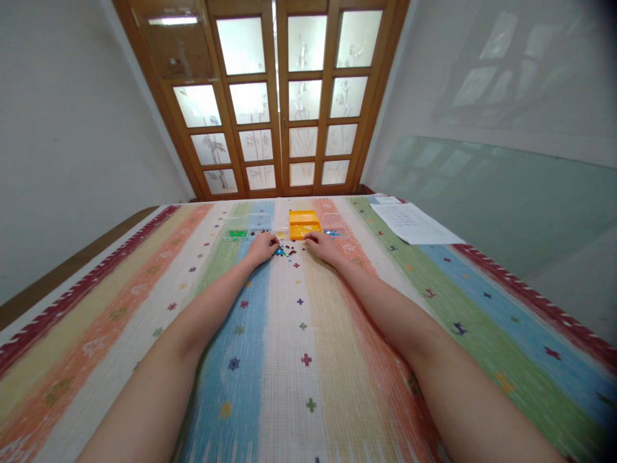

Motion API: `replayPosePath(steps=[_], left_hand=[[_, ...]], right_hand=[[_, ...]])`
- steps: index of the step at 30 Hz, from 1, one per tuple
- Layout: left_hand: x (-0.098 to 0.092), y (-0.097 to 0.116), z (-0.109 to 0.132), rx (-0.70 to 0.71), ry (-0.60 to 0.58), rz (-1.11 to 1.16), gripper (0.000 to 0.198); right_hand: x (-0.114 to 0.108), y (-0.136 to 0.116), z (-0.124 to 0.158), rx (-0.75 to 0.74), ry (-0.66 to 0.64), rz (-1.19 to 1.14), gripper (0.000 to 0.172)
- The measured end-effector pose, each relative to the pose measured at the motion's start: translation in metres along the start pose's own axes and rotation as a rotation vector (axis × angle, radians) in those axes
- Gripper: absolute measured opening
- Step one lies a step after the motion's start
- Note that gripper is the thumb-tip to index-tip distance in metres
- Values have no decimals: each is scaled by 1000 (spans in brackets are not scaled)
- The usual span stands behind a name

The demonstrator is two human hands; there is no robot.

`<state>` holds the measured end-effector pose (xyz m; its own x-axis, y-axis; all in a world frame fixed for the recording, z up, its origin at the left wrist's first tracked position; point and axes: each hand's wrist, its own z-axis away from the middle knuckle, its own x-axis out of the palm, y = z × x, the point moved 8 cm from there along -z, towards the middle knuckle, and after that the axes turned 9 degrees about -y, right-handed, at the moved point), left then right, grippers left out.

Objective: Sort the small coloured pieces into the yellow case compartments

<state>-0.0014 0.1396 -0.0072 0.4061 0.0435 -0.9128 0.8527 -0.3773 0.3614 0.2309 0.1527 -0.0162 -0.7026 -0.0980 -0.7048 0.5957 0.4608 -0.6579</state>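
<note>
A loose pile of small pieces [281, 251], blue, dark and brown, lies on the tablecloth between my two hands. At the pile's left edge is my left hand [263, 248], its fingers curled and pressed together. My right hand [324, 247] is on the other side, fingertips drawn into a pinch just in front of the yellow box [305, 217]. Whatever either hand may hold is too small to make out. The yellow box stands with its lid raised and has small pale pieces inside.
Left of the yellow box, a clear box holds green pieces [238, 234], with dark pieces [259, 231] beside them. Blue and white pieces [331, 233] sit in another clear box at right. Printed paper [414, 223] lies farther right on the striped tablecloth [289, 386].
</note>
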Motion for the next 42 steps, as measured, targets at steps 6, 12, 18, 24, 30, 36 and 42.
replayPosePath(steps=[6,12,18,24,30,36,42], left_hand=[[-8,9,10,26,68,115,15],[-11,30,21,78,65,255,12],[-10,31,21,33,109,460,8],[-2,35,20,102,93,500,8],[3,45,23,136,62,443,11],[0,55,27,128,48,403,9],[-7,52,29,98,55,234,12]], right_hand=[[0,-13,5,-16,-7,94,21],[0,-45,16,-145,-42,175,24],[0,-71,24,-269,-49,177,22],[4,-80,28,-378,-42,244,19],[9,-82,27,-389,-76,267,16],[13,-82,27,-377,-107,290,13],[-7,-65,22,-295,15,269,17]])
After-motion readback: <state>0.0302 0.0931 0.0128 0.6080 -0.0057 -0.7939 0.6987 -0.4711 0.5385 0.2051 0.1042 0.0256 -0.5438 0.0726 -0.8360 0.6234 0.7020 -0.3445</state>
